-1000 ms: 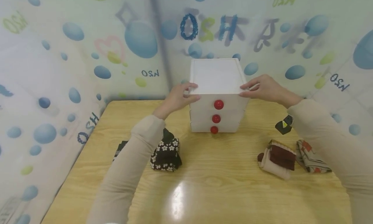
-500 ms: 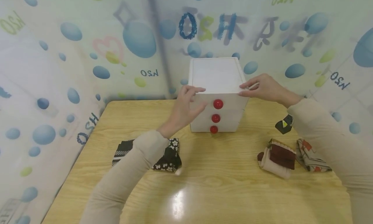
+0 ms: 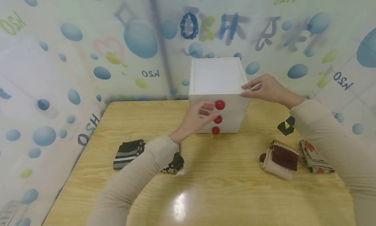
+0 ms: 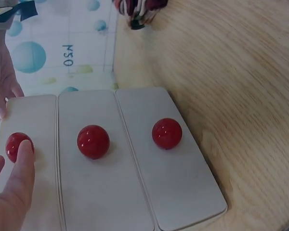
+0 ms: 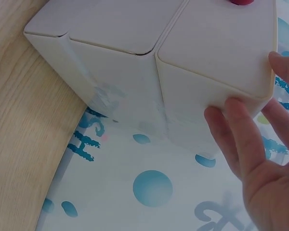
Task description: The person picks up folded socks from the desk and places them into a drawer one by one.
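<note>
A white three-drawer box (image 3: 217, 75) stands toward the back of the table, with a round red knob on each drawer front. My left hand (image 3: 195, 118) is in front of it, fingers loosely bent beside the top knob (image 3: 220, 104) and thumb near the middle knob (image 3: 217, 119). In the left wrist view, a digit of this hand overlaps the top knob (image 4: 12, 147). My right hand (image 3: 265, 88) grips the box's upper right front corner. The right wrist view shows its fingertips (image 5: 237, 107) against the side wall and the thumb at the front edge. All drawers look closed.
On the wooden table (image 3: 223, 190), a black-and-white striped folded cloth (image 3: 127, 154) and a black floral one (image 3: 173, 165) lie left, partly under my sleeve. At right are a maroon-and-beige bundle (image 3: 279, 160), a beige-and-red cloth (image 3: 315, 159) and a dark piece (image 3: 285, 126). A patterned curtain (image 3: 141, 40) hangs behind.
My left hand has let go of the box's upper left corner and moved down and right to the knobs. My right hand stays on its corner.
</note>
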Motion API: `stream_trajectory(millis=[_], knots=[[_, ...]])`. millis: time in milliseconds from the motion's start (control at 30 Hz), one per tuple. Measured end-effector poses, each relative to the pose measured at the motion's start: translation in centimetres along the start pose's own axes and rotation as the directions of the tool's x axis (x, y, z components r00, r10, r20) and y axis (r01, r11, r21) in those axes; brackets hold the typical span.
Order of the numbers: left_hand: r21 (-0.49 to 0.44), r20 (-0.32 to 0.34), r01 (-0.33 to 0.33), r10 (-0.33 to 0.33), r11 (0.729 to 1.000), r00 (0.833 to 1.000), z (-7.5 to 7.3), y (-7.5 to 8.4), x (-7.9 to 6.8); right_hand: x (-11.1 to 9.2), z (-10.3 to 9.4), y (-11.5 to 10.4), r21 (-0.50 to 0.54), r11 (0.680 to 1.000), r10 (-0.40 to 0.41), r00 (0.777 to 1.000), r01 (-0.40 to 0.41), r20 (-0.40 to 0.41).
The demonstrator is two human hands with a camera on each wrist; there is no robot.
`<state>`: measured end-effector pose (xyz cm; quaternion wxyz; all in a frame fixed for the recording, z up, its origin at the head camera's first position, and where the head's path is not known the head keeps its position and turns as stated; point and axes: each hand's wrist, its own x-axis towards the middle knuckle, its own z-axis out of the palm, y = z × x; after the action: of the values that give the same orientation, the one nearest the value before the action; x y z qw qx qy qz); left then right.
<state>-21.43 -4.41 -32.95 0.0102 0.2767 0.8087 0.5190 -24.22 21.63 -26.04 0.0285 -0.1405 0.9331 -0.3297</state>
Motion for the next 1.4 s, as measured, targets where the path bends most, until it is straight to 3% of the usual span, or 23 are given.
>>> stream_trajectory(millis=[300, 833, 1400], knots=[[-0.038, -0.041, 0.037, -0.039, 0.999, 0.998, 0.9, 0.0, 0.6, 0.1, -0.1, -0.3, -0.009, 1.000, -0.017, 1.000, 0.016, -0.018], [-0.006, -0.111, -0.018, 0.017, 1.000, 0.994, 2.0, -0.2, 1.7, -0.3, -0.2, -0.7, 0.002, 1.000, -0.011, 1.000, 0.011, -0.018], [-0.053, -0.148, 0.018, -0.025, 0.998, 0.989, 2.5, -0.6, 1.9, -0.1, 0.0, -0.1, 0.004, 1.000, 0.003, 1.000, -0.003, -0.002]])
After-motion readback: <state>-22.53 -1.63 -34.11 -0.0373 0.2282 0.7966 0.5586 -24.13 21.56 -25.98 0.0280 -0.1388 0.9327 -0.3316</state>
